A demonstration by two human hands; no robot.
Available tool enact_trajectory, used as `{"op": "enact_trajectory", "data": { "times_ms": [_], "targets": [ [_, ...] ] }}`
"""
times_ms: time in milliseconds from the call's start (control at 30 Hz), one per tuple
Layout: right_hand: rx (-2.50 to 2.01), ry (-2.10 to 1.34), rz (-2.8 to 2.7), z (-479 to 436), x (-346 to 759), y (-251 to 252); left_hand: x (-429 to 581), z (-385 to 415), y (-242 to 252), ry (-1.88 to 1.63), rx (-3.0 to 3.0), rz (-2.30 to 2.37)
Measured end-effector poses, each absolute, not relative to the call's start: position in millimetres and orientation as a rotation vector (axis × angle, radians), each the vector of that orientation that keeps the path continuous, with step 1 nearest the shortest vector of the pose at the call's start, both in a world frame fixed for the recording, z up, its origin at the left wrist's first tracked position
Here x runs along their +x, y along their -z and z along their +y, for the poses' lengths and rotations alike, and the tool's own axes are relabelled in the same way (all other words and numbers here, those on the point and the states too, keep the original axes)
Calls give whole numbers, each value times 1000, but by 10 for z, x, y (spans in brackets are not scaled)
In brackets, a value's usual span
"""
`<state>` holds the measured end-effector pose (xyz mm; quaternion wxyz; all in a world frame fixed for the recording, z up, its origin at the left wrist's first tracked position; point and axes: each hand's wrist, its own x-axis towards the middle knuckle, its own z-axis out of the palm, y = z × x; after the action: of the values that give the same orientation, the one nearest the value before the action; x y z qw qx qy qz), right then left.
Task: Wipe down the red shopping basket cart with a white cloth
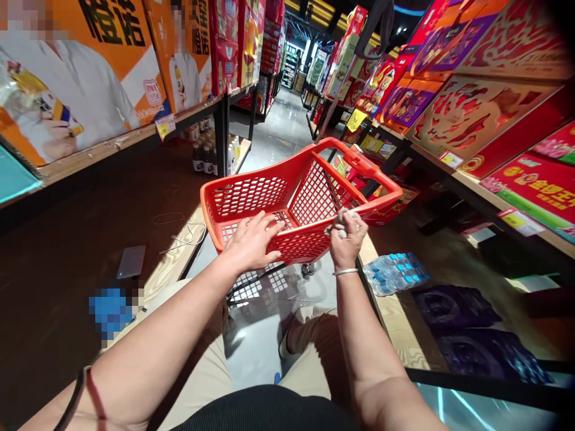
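Note:
A red plastic shopping cart (265, 194) with mesh sides stands in front of me, turned at an angle, its handle at the far right. No goods show in its basket. My left hand (252, 240) lies over the near rim at the left, fingers stretched out and spread. At the near rim further right is my right hand (348, 239), closed in a fist around a crumpled greyish-white cloth (342, 229). Whether that fist also touches the rim, I cannot tell.
Shelves of boxed goods line both sides of the narrow aisle (287, 117). Wrapped water bottles (395, 272) lie on the low right shelf. A flat grey device (132, 261) and a white cable (188, 230) are on the low left shelf. Yellow price tags hang from the shelf edges.

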<state>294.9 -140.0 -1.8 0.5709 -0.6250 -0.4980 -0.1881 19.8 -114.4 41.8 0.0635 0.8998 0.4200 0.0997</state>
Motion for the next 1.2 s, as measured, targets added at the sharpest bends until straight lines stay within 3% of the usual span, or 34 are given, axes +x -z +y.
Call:
{"op": "enact_trajectory", "data": {
  "times_ms": [267, 567, 867, 1200],
  "targets": [
    [-1410, 455, -1682, -1626, 2223, 251, 202, -1129, -396, -348, 2789, 1261],
    [-1602, 566, -1190, -1358, 3207, -186, 232, -1168, -341, -459, 2808, 1238],
    [-1504, 364, -1713, -1702, 2178, 76, 261, -1184, -316, -447, 2875, 1300],
    [-1692, 540, -1268, -1365, 3237, -306, 271, -1128, -247, -625, 2886, 1276]
  ]
}}
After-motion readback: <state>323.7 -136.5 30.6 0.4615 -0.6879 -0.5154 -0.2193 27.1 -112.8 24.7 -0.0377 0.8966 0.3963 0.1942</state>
